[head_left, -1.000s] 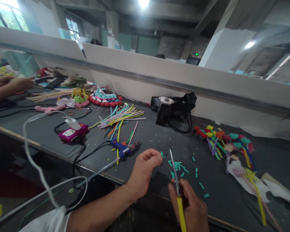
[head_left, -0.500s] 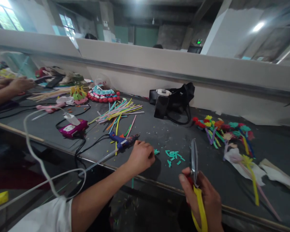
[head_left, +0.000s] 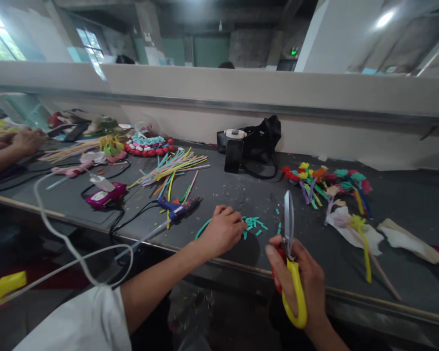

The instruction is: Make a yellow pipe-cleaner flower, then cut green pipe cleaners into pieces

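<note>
My right hand (head_left: 307, 278) grips a pair of scissors (head_left: 295, 292) with yellow and red handles, blades pointing up and nearly together. Over the tabletop, my left hand (head_left: 224, 231) is closed with its fingers curled down. A green fuzzy strip (head_left: 202, 228) runs out from behind it on the left; the part in the fingers is hidden. Short green cut pieces (head_left: 254, 224) lie scattered just right of my left fingertips. A few more green bits (head_left: 279, 227) rest near the scissor blades.
Beyond my left hand lie a blue glue gun (head_left: 175, 209) and a pile of coloured strips (head_left: 171, 168). A purple power block (head_left: 106, 195) has a white cable. A phone (head_left: 233, 156) leans before a black bag (head_left: 263, 141). Colourful fuzzy flowers (head_left: 314, 178) lie right. Another person's hands (head_left: 27, 141) work at far left.
My left hand has moved slightly right, toward the green pieces. The green strip that hung below the table edge now shows beside that hand. The scissors stay in my right hand, slightly higher.
</note>
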A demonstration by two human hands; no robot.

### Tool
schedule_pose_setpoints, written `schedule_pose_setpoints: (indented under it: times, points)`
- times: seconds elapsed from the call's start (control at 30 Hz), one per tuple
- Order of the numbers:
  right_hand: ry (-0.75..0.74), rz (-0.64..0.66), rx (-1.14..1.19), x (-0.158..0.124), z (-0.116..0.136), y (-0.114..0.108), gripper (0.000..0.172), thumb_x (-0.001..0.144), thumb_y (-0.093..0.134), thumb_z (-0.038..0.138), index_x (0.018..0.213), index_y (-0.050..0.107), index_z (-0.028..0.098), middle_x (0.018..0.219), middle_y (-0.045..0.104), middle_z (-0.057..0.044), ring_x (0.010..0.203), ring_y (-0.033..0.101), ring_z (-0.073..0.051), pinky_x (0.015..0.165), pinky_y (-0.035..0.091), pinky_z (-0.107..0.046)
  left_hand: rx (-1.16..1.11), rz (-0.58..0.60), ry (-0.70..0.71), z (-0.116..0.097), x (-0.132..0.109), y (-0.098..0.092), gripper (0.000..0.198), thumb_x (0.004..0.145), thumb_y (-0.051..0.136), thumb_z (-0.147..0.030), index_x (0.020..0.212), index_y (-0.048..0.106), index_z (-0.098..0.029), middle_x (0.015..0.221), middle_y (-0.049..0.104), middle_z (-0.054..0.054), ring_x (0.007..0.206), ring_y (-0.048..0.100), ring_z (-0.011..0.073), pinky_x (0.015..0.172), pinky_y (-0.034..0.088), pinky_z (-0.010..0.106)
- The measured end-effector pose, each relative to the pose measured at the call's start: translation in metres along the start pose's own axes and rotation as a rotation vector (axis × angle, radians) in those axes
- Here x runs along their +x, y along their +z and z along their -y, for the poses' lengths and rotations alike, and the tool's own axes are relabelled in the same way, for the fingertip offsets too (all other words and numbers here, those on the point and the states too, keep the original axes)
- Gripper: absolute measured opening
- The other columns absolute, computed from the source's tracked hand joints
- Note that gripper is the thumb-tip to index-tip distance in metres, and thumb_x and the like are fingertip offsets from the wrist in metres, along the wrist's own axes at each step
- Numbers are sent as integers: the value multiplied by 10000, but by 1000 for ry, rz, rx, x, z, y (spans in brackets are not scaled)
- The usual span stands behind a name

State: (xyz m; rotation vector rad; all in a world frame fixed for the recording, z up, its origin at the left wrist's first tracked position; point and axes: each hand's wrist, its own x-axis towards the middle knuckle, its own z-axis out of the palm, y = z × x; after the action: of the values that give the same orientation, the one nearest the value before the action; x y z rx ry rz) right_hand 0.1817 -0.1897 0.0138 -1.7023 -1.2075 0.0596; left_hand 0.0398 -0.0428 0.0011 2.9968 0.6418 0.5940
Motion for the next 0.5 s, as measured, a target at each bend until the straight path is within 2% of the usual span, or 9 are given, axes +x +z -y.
schedule_pose_setpoints:
  times: [0.1, 0.2, 0.3, 0.4, 0.5]
  points:
    - [18, 123, 42, -1, -2, 2, 256, 855, 554, 448, 899, 623, 205, 504, 544, 65, 353, 474, -84, 441, 427, -196, 68, 80, 61, 1, 8, 8, 126, 851, 546, -232, 869, 668, -212, 848, 628, 57, 882, 485, 213, 888, 259, 412]
    - [7, 135, 54, -1, -2, 3, 252, 856, 556, 444, 913, 616, 207, 552, 576, 60, 360, 473, -76, 436, 422, -194, 80, 121, 92, 4, 11, 14, 143, 860, 524, -224, 797, 647, -189, 795, 622, 57, 853, 488, 210, 862, 272, 404]
    - [-39, 121, 46, 3, 1, 6, 226, 856, 558, 421, 902, 619, 207, 634, 626, 40, 422, 525, -82, 477, 448, -194, 23, 92, 47, 5, 11, 15, 139, 843, 520, -196, 759, 628, -171, 777, 626, 58, 834, 498, 203, 858, 285, 395]
    - [-43, 88, 38, 6, 3, 11, 228, 846, 572, 416, 903, 626, 202, 670, 650, 26, 502, 585, -105, 536, 485, -203, -190, 17, -59, 3, 8, 8, 84, 782, 557, -158, 732, 624, -167, 747, 629, 36, 794, 513, 179, 841, 304, 367]
    - [-4, 79, 43, 8, 2, 18, 253, 848, 570, 425, 950, 627, 200, 684, 661, 24, 524, 609, -113, 545, 499, -205, -636, -64, -285, -3, 1, -4, 46, 738, 588, -168, 706, 621, -161, 703, 615, 5, 717, 517, 142, 749, 346, 298]
